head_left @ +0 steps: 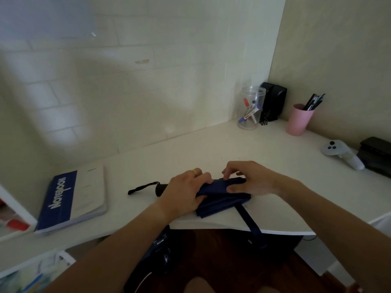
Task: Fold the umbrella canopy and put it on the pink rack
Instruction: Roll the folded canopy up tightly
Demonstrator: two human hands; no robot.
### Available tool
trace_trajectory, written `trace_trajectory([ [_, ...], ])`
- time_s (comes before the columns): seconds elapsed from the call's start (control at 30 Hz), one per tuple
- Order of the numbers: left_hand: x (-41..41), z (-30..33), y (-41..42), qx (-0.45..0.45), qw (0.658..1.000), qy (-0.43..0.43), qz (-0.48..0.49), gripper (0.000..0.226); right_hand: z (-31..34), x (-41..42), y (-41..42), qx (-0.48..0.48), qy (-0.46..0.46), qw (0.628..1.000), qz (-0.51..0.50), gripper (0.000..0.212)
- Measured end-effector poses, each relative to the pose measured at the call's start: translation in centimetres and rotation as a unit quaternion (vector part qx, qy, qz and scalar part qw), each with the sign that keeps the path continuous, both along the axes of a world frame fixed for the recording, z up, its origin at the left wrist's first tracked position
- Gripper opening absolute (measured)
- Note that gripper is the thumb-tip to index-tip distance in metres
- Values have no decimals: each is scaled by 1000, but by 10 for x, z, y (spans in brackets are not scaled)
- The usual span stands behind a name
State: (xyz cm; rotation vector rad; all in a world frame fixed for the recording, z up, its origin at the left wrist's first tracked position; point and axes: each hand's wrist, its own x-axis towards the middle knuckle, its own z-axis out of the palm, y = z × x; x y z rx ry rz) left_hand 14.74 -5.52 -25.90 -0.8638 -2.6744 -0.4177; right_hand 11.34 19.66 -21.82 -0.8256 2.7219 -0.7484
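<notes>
A collapsed navy blue umbrella (222, 197) lies across the near part of the white desk (275, 157). Its black handle (161, 189) with a black wrist loop (141, 188) points left. My left hand (184, 195) presses down on the canopy near the handle end, a gold ring on one finger. My right hand (249, 180) pinches the canopy folds at the right end, thumb underneath. The closing strap (251, 223) hangs over the desk's front edge. No pink rack is in view.
A blue and white notebook (72, 197) lies at the left. At the back right stand a clear marker jar (251, 108), a black speaker (273, 102) and a pink pen cup (298, 119). A white controller (342, 154) and a black case (376, 155) lie at far right.
</notes>
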Motion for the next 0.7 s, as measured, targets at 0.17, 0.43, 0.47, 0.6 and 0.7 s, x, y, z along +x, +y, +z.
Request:
trace_trajectory([
  [0.17, 3, 0, 3, 22, 1000, -6, -9, 34, -4, 10, 4, -57, 9, 998, -4, 30],
  [0.43, 9, 8, 2, 98, 980, -175, 3, 29, -14, 29, 5, -36, 100, 994, 3, 36],
  [0.47, 12, 6, 2, 102, 981, -163, 10, 32, -12, 29, 8, -54, 57, 997, -14, 36],
  [0.6, 15, 4, 6, 80, 986, -135, 46, 56, -18, 31, 13, -50, 48, 996, -51, 40],
  [0.7, 9, 7, 10, 37, 984, -173, 22, 61, -27, 45, 12, -64, 80, 992, -69, 40],
])
